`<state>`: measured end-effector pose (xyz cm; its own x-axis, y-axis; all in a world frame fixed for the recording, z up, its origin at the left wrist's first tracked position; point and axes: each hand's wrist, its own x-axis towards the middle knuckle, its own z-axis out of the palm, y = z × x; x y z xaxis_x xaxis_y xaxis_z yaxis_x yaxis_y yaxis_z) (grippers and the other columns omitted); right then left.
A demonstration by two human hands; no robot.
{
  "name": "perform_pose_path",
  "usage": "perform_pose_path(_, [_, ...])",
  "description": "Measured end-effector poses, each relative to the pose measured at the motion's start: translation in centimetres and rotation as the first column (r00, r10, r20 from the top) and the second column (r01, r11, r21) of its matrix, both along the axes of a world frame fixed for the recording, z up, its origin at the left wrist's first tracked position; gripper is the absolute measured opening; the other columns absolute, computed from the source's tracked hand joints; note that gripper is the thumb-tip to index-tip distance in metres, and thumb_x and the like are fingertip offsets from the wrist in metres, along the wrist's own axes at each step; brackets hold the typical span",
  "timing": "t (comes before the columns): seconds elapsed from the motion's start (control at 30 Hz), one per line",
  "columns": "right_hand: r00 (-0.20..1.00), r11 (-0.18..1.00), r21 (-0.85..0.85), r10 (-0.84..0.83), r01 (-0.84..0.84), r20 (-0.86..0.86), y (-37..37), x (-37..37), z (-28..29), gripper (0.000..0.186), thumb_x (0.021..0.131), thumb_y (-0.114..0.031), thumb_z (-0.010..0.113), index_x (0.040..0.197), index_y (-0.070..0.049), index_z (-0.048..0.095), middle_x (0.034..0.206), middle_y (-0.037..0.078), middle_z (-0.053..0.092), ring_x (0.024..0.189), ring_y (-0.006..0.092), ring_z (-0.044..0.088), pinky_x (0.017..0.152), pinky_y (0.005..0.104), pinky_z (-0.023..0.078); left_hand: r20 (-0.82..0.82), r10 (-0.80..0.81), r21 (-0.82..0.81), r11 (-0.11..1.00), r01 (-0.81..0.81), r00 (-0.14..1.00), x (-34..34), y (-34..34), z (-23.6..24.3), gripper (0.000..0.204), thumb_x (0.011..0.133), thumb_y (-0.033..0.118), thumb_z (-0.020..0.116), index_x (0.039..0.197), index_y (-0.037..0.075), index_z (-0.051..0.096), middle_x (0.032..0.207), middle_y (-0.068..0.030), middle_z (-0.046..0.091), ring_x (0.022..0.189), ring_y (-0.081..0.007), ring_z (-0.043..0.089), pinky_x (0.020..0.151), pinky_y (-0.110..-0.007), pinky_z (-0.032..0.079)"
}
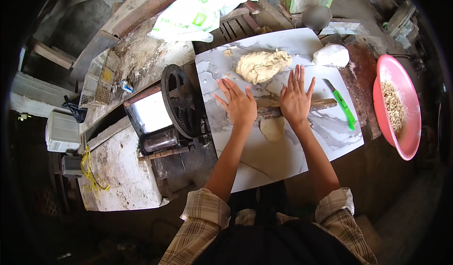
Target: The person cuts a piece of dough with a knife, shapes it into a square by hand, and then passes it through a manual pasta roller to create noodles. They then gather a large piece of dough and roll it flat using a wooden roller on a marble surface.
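My left hand (239,105) and my right hand (296,100) lie flat with fingers spread, palms over a wooden rolling pin (269,110). Neither hand wraps round it. Between them, a small flattened piece of dough (272,130) shows on the near side of the pin. Beyond my fingertips rests a big uneven lump of pale dough (260,66). Right of my right hand is a green-handled knife (345,107). All of this is on a white marble-patterned board (264,163). A white bundle (331,55) sits at its far right corner.
At the right stands a pink basin (410,137) holding cut noodle-like strips (392,105). Close on the left is a roller machine with a dark handwheel (181,99). A white and green sack (188,17) lies at the back, and a plastic basket (100,78) farther left.
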<state>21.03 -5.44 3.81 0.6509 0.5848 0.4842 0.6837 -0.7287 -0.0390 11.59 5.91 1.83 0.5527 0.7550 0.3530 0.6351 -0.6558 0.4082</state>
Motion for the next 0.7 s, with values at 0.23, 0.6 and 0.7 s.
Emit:
perform_pose_path(0.23, [0.992,0.997,-0.023,0.075,-0.078,-0.102,-4.8,-3.6,-0.8,0.05,0.087,-0.019,0.041,0.13,0.005,0.043,0.146,0.016,0.03,0.141,0.0247,0.016,0.111,0.0568,0.003,-0.08,-0.126,0.084,0.988,0.133,0.989,-5.0,-4.9,-0.7,0.061,0.09,0.023,0.047,0.133,-0.016,0.027,0.137,-0.0266,0.039,0.139,-0.0332,0.017,0.108,-0.06,0.007])
perform_pose_path(0.6, [0.999,1.0,-0.005,0.03,-0.03,-0.01,0.2,0.1,-0.4,0.055,0.085,-0.021,0.039,0.132,0.007,0.04,0.145,0.018,0.031,0.14,0.0224,0.017,0.113,0.0499,0.006,-0.034,-0.004,0.04,0.999,0.005,0.999,-0.1,0.5,0.3,0.062,0.094,0.025,0.042,0.136,-0.014,0.021,0.143,-0.0248,0.03,0.139,-0.0345,0.017,0.108,-0.059,0.007])
perform_pose_path(0.7, [0.985,0.994,0.013,0.105,-0.104,-0.134,-3.3,-2.4,-1.8,0.055,0.084,-0.019,0.041,0.132,0.008,0.039,0.143,0.02,0.034,0.138,0.0261,0.023,0.113,0.0472,0.013,-0.024,-0.15,0.018,0.988,0.15,0.988,-3.3,-2.6,-1.3,0.061,0.094,0.026,0.041,0.136,-0.014,0.023,0.141,-0.0253,0.032,0.139,-0.0349,0.017,0.108,-0.058,0.007])
